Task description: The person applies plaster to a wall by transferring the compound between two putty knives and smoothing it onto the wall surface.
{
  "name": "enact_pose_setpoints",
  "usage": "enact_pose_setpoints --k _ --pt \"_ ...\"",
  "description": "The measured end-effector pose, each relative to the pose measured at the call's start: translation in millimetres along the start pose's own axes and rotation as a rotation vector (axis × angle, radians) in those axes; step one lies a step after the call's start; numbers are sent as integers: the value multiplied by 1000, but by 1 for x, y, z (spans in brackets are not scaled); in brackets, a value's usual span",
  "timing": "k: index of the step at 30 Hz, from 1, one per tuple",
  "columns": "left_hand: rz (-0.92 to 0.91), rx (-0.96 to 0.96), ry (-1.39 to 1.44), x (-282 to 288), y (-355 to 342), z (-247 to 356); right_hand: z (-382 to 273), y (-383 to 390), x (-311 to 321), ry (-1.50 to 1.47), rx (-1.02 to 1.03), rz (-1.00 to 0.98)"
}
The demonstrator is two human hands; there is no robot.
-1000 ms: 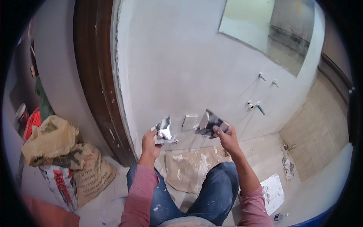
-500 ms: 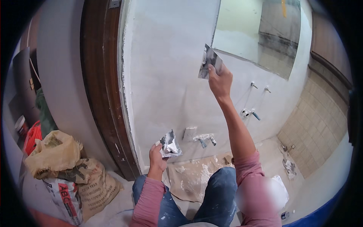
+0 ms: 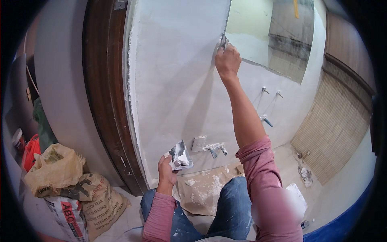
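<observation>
In my right hand (image 3: 228,61) is a putty knife (image 3: 222,42), its blade turned nearly edge-on to me against the white wall (image 3: 177,72). The blade is by the lower left corner of the mirror (image 3: 269,36). Low on the left, my left hand (image 3: 165,169) grips a second flat metal putty knife (image 3: 176,152), face up. A lump of white putty (image 3: 182,158) lies on that blade. Both hands are closed round their tools; the handles are mostly hidden by my fingers.
Capped pipe stubs (image 3: 214,148) and an outlet box (image 3: 199,143) jut from the low wall, with valves (image 3: 264,90) further right. A dark wooden door frame (image 3: 105,97) stands left. Sacks (image 3: 100,203) are piled beside it. Spattered brown sheeting (image 3: 203,191) covers floor before my knees.
My right hand has moved up and slightly left, turning its blade from facing me to edge-on at the wall. My left hand stays nearly still with its putty.
</observation>
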State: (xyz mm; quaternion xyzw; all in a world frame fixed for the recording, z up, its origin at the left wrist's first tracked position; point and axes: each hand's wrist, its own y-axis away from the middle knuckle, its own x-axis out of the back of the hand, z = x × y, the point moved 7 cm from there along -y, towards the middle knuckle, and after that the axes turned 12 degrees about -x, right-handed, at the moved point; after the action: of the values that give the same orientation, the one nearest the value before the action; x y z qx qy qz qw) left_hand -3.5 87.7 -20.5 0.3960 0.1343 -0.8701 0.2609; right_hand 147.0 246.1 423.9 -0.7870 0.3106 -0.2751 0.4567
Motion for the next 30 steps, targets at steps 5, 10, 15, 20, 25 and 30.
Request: enact_pose_setpoints --k 5,10,15,20,25,30 --pt "-3 4 10 -6 5 3 -8 3 -11 68 -88 -30" --pt "-29 18 16 -13 11 5 -25 5 -26 137 -84 -19" --pt "-23 -6 44 -15 7 0 -43 8 -55 207 -165 -80" --pt "-53 -7 55 -15 3 -9 -40 9 -58 172 -178 -56" --pt "-65 -9 4 -12 -2 -22 -51 34 -57 160 38 -138" --pt "-74 -11 -17 -12 -5 -25 -25 32 -20 31 -39 -50"
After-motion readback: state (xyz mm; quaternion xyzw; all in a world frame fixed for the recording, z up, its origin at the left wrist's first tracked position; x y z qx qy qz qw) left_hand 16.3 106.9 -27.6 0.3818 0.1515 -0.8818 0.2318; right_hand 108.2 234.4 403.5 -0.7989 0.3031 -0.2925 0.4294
